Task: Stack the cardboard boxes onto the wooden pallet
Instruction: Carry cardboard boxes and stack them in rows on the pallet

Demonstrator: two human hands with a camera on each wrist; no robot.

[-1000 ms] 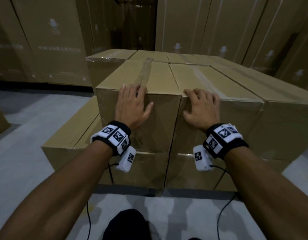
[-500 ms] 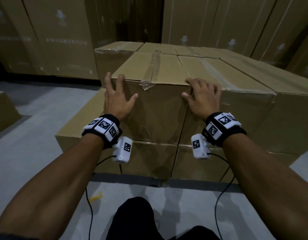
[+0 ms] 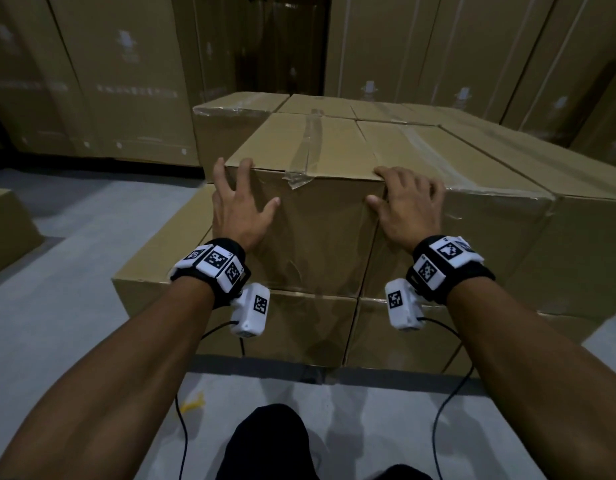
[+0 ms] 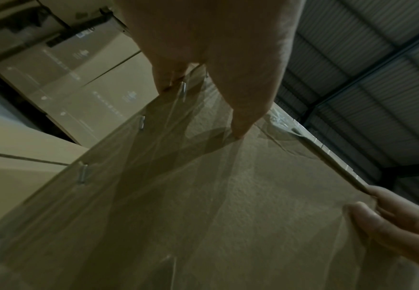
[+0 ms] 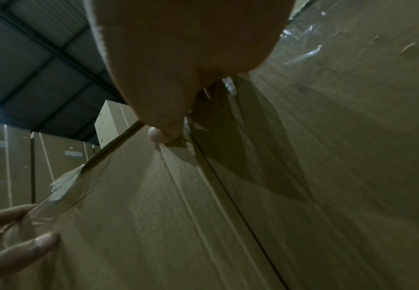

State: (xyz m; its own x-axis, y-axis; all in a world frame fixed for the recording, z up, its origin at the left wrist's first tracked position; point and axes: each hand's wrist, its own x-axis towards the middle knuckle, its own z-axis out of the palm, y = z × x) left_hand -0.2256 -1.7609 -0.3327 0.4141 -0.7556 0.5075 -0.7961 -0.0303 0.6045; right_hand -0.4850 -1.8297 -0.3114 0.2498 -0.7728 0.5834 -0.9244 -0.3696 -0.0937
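A taped cardboard box (image 3: 320, 244) sits on the upper layer at the stack's near left corner. My left hand (image 3: 237, 209) lies spread on its front face at the left corner, its fingertips reaching the top edge. My right hand (image 3: 410, 206) hooks its fingers over the top right corner, at the seam with the neighbouring box (image 3: 472, 237), while its thumb presses the front face. The left wrist view shows the left hand (image 4: 203, 49) on the box edge (image 4: 228, 196). In the right wrist view the thumb of the right hand (image 5: 168, 125) is beside the seam. The pallet is hidden under the stack.
Lower boxes (image 3: 161, 258) jut out to the left under the top layer. Tall cartons (image 3: 126, 81) wall the back and the right. A separate box (image 3: 5, 230) stands on the grey floor (image 3: 74, 323) at far left. Wrist cables hang down; a yellow scrap (image 3: 192, 403) lies by my knee.
Both hands have slid left along the box front: the left from mid-face to the left corner, the right from the neighbouring box to the seam. The view has pulled back slightly.
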